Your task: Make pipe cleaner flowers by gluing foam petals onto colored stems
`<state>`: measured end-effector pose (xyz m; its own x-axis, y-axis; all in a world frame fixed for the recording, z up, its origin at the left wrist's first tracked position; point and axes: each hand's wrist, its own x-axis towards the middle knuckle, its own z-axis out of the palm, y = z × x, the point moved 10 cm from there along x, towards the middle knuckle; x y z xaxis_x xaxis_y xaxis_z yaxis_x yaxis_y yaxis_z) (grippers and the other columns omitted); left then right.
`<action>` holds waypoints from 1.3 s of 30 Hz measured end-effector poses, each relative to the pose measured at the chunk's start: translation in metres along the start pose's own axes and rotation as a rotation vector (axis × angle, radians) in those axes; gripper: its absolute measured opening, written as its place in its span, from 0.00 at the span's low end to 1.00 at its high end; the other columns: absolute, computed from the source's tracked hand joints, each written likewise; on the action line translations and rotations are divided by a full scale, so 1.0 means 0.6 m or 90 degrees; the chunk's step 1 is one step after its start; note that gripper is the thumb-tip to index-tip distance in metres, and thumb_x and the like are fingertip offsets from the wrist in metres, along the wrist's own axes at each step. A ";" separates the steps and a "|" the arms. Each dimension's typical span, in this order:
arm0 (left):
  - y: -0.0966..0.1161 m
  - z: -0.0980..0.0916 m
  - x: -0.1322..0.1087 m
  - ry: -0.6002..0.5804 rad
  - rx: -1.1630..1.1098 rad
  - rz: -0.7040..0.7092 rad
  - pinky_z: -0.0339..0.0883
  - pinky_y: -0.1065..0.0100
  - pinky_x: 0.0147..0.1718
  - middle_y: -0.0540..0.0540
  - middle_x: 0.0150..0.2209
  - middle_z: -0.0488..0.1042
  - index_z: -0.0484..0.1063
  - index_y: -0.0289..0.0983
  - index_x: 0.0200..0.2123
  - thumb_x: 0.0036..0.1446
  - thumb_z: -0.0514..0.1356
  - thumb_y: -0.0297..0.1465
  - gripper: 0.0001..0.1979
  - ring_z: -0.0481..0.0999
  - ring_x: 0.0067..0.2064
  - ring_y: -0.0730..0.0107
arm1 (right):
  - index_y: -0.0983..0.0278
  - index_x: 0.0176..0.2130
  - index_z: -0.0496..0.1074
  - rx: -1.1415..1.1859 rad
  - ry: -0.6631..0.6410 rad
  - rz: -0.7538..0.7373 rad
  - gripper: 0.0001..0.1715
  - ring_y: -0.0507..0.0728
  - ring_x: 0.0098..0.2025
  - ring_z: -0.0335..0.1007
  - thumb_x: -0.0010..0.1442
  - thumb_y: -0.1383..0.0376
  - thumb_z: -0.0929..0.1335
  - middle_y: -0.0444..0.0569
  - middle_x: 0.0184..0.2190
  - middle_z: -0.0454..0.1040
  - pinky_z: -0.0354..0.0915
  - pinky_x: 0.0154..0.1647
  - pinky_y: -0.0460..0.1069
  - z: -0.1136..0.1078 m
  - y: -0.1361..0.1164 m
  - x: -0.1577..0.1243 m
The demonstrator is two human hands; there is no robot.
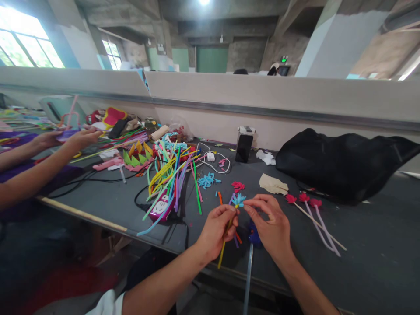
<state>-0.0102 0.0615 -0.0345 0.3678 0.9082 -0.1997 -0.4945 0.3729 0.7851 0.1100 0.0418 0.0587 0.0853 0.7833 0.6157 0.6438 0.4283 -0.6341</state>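
Left forearm [164,282] up front, my left hand [218,229] pinches the blue flower [239,201] under its petals [242,197], above the table [377,205]. Right hand [271,223] is beside it, can't tell if gripping; I'd pinch snug, not squash.

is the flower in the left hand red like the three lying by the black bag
No, the flower in the left hand has blue petals, unlike the three red flowers by the black bag.

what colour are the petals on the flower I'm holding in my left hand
The petals are light blue, seen in the head view.
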 end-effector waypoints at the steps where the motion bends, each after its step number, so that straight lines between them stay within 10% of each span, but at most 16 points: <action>1: 0.001 0.001 -0.001 0.002 0.001 -0.001 0.40 0.76 0.13 0.55 0.20 0.65 0.70 0.34 0.30 0.49 0.64 0.39 0.13 0.55 0.14 0.85 | 0.57 0.35 0.77 -0.006 0.003 -0.009 0.06 0.56 0.41 0.68 0.59 0.61 0.68 0.46 0.36 0.71 0.64 0.43 0.51 0.000 -0.002 0.000; 39: 0.002 0.000 -0.003 0.017 0.065 -0.004 0.37 0.75 0.13 0.55 0.17 0.64 0.68 0.34 0.28 0.49 0.64 0.35 0.10 0.52 0.13 0.85 | 0.60 0.32 0.75 -0.102 -0.026 -0.004 0.09 0.58 0.41 0.64 0.59 0.59 0.67 0.47 0.35 0.70 0.61 0.44 0.54 0.009 0.006 0.003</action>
<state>-0.0113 0.0602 -0.0333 0.3489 0.9113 -0.2187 -0.4097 0.3582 0.8389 0.1085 0.0469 0.0548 0.0527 0.8001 0.5976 0.7573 0.3580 -0.5461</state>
